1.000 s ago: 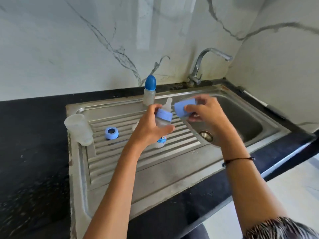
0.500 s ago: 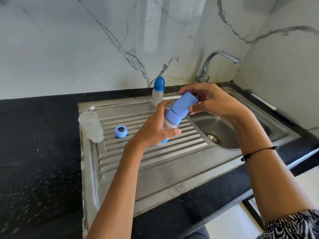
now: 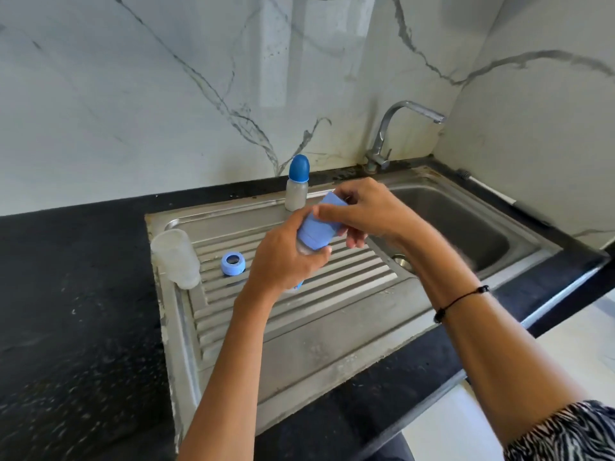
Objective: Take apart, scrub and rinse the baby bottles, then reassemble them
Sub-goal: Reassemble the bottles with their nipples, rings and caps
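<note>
Bottle (image 3: 304, 249) mid-frame over the drainboard (image 3: 299, 294), gripped by left hand (image 3: 283, 257); right hand (image 3: 366, 211) pinches its light-blue cap (image 3: 319, 224) on top. Left of them, blue ring (image 3: 233, 263) and an upturned clear bottle (image 3: 176, 257) on the drainboard. Farther back, second bottle (image 3: 297, 188) upright at the sink (image 3: 466, 227) rim, tap (image 3: 392, 134) upper right, black tabletop (image 3: 66, 311).

We see bright, even daylight and soft shadows; a pale sheen lies on the marble wall (image 3: 199, 94), edges bow outward, and the right hand (image 3: 369, 211) is slightly motion-blurred.
</note>
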### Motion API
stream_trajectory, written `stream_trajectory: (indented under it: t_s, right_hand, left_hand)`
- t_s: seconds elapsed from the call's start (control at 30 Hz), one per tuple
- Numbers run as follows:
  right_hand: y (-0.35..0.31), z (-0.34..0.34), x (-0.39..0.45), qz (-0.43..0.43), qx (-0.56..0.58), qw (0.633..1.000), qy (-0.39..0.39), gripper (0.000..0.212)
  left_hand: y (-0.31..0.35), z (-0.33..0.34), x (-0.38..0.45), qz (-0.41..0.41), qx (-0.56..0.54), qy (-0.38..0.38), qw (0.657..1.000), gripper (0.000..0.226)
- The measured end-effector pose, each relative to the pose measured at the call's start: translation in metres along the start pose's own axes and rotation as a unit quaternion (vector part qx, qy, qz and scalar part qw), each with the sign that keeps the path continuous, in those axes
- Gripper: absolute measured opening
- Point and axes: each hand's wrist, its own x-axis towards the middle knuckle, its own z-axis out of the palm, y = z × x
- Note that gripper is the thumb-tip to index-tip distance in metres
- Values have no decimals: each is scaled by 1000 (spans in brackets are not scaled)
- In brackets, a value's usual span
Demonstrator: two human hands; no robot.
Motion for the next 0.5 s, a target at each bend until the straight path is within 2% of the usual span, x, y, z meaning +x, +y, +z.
stream_trajectory:
  t_s: [0.1,0.17,0.23,0.3,0.33,0.4,0.5]
  right_hand:
    - [-4,20,3,14,-78,993,93,51]
    - [-4,27,6,37,-110,988,100,61]
    - [-4,30,7,79,3,995,64,65]
    - [0,33,6,106,143,984,8,57]
    - [3,39,8,90,164,982,-19,45]
    - [10,51,14,36,122,991,-30,31]
    - [5,58,31,3,94,995,10,34]
  left_hand:
    - [-6,0,-1,-3,-17,4,1000,43]
    - [-9,2,-4,-40,-32,8,999,35]
    - [-13,5,-6,-83,-61,24,994,35]
    - [-14,6,-6,-115,-105,39,987,36]
    - [-17,5,-5,-122,-124,41,984,40]
    - [-19,4,-5,-124,-151,25,980,53]
    - [-26,-2,1,-119,-152,3,981,75]
